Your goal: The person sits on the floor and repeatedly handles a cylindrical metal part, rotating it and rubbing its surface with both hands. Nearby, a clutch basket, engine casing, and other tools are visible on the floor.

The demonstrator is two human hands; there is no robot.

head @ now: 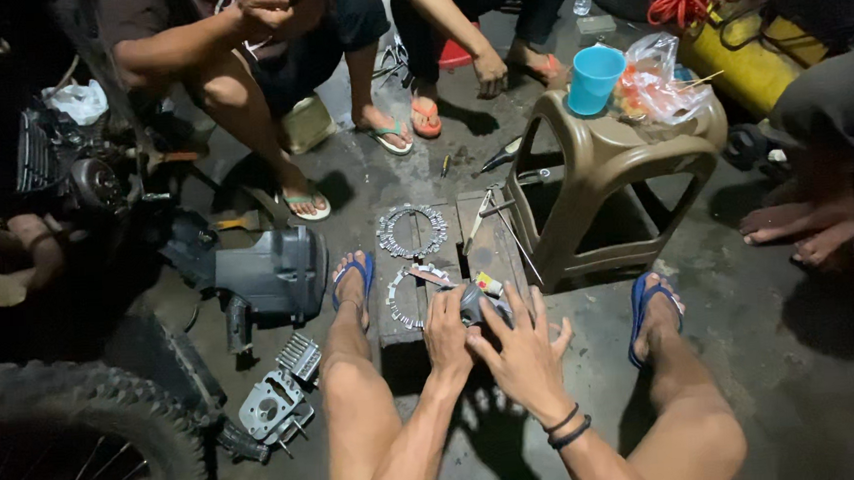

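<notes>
My left hand (446,329) and my right hand (523,347) meet over a small grey metal part (473,304) on a low wooden board (400,337) between my feet. The left fingers pinch the part from the side. My right hand presses on it from the right with fingers spread. Two toothed metal rings lie on the board ahead: one ring (412,231) farther off, another ring (406,292) just left of my left hand. A small yellow and red object (489,283) lies beside the part.
A tan plastic stool (607,177) carries a blue cup (595,78) and a plastic bag (654,82). A motorcycle tyre (77,434), engine parts (272,406) and a black cover (273,274) lie to the left. Other people sit around on the concrete floor.
</notes>
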